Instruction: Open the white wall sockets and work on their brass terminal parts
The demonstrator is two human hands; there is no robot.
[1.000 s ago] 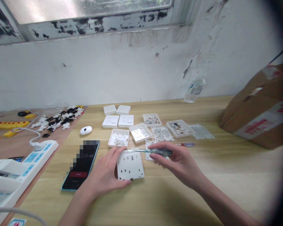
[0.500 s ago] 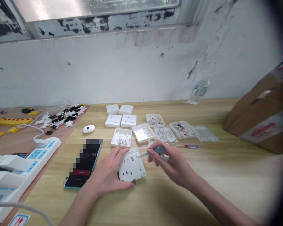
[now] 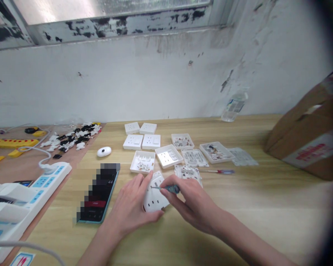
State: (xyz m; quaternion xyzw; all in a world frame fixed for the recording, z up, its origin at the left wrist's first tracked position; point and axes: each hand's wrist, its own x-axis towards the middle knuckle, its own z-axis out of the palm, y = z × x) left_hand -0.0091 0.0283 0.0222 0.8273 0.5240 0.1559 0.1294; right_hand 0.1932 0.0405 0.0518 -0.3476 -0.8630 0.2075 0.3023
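Observation:
My left hand (image 3: 133, 199) grips a square white slotted socket plate (image 3: 155, 201) by its left side, thumb along the near edge and fingers at the far edge. In my right hand (image 3: 192, 199) is a small screwdriver with a teal handle (image 3: 172, 189), pinched between thumb and fingers. Its thin shaft points left, and the tip rests at or just over a slot in the plate's left part; contact is hard to tell. Just beyond the plate sits an open white box (image 3: 143, 162) with small parts in it. A white plate with metal parts (image 3: 187, 173) lies partly behind my right hand.
White sockets (image 3: 133, 141) stand at the back. Trays of small parts (image 3: 217, 152) and a second screwdriver (image 3: 222, 171) lie to the right, near a cardboard box (image 3: 308, 140). On the left are a phone (image 3: 100, 195) and a power strip (image 3: 36, 207).
The screwdriver has moved left across the plate, from its upper right part to its left part, and its handle has tipped lower. The plate has turned and shifted slightly right.

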